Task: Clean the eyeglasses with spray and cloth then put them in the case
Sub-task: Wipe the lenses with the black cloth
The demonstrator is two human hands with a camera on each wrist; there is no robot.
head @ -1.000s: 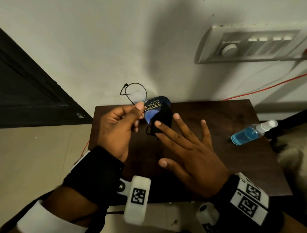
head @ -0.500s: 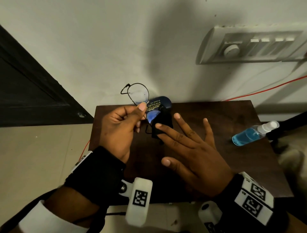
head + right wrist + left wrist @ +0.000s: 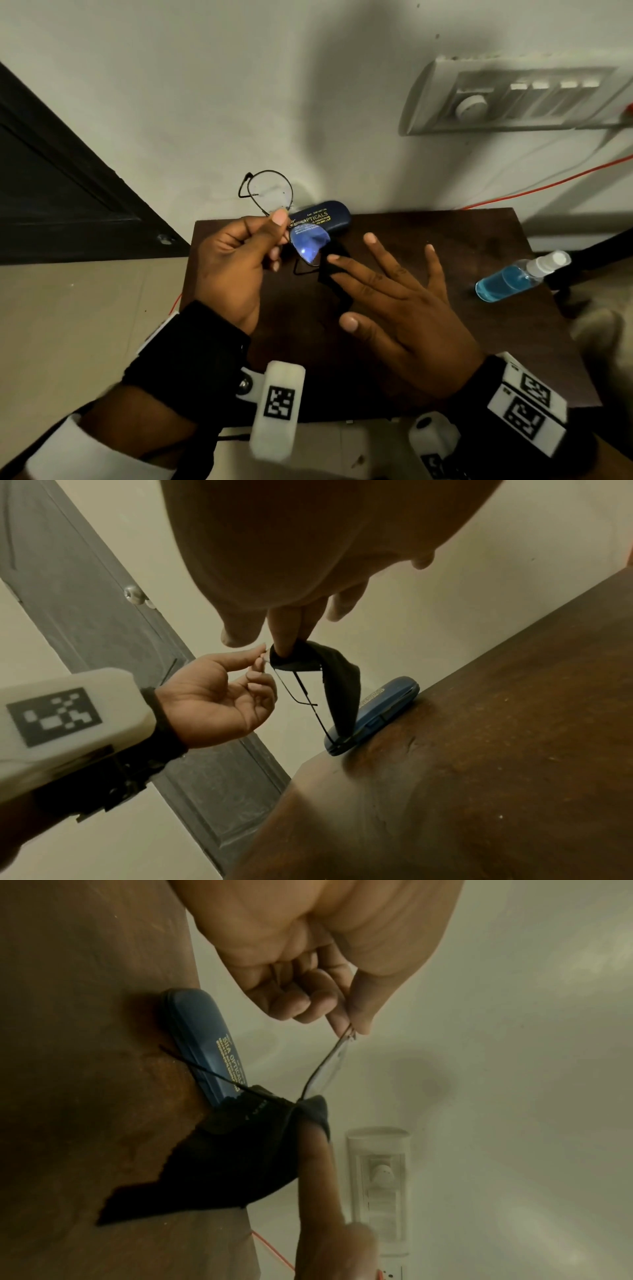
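Note:
My left hand [image 3: 277, 226] pinches the thin black-framed eyeglasses [image 3: 308, 245] at the bridge between thumb and forefinger, holding them above the table's back edge. One lens stands up against the wall; the other shows a blue glare. My right hand [image 3: 352, 294] has its fingers straight and spread, and a black cloth [image 3: 329, 274] is draped over the index fingertip at the lower lens's rim. In the right wrist view the cloth [image 3: 339, 674] hangs from the fingertips beside the glasses [image 3: 298, 685]. The shut dark blue case [image 3: 325, 219] lies at the table's back edge.
A spray bottle of blue liquid [image 3: 513, 281] lies on its side at the right edge of the dark wooden table [image 3: 445, 240]. On the wall behind are a switch panel [image 3: 513, 99] and an orange cable [image 3: 548, 185]. A dark door [image 3: 51, 188] stands at the left.
My right fingertip with the cloth has slid down and to the right off the lower lens, which now shows more. The left hand keeps its pinch and has barely moved.

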